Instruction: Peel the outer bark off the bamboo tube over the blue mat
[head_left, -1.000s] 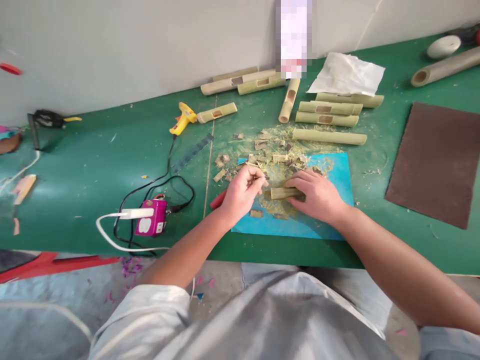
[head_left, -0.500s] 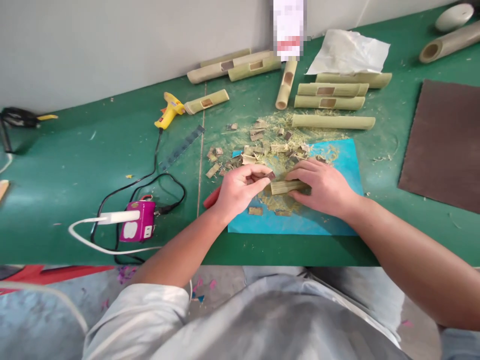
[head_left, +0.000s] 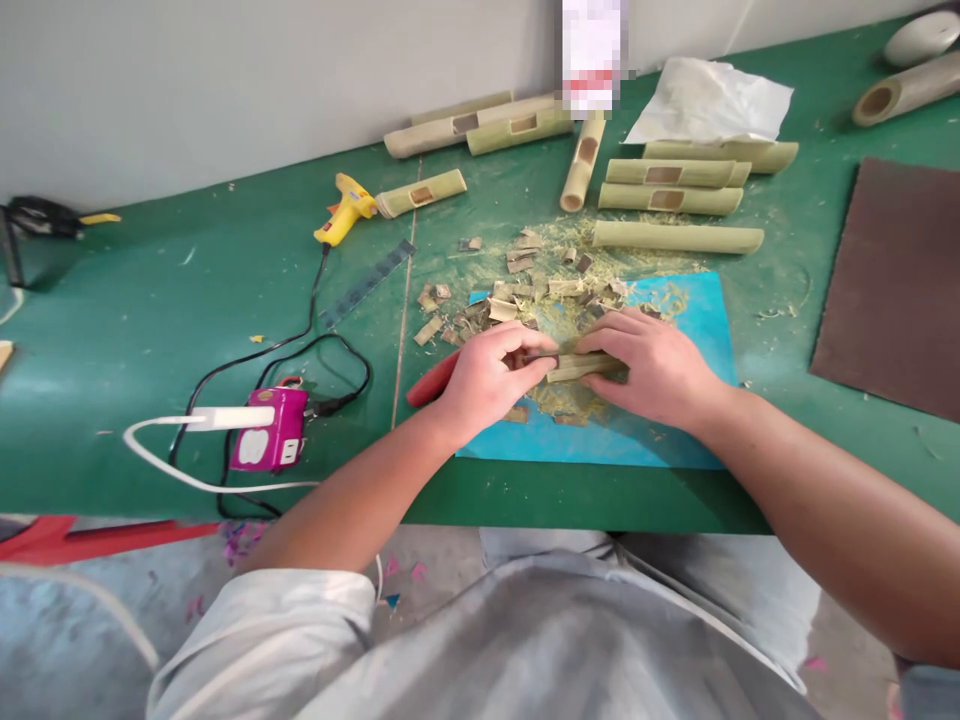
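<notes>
- Our left hand (head_left: 484, 378) pinches a small dark chip (head_left: 553, 361) between thumb and fingertips, close against the left end of the bamboo piece (head_left: 576, 370); we cannot tell whether the two touch.
- Our right hand (head_left: 654, 365) grips that bamboo piece from its right side, thumb nearer us and fingers beyond.
- The bamboo piece is above the blue sheet (head_left: 592, 450), which lies on the green surface (head_left: 547, 497).
- Just beyond our hands we see a scatter of cut chips (head_left: 504, 308) among pale shavings (head_left: 551, 238).
- A red object (head_left: 433, 381) lies just beside our left hand, partly hidden by it.
- Beyond the blue sheet rests a long bamboo tube (head_left: 679, 237); behind it are tubes with rectangular openings (head_left: 705, 200).
- To our left we have a yellow glue gun (head_left: 346, 212) and a purple power adapter (head_left: 271, 430).
- To our right lies a brown sheet (head_left: 892, 290).
</notes>
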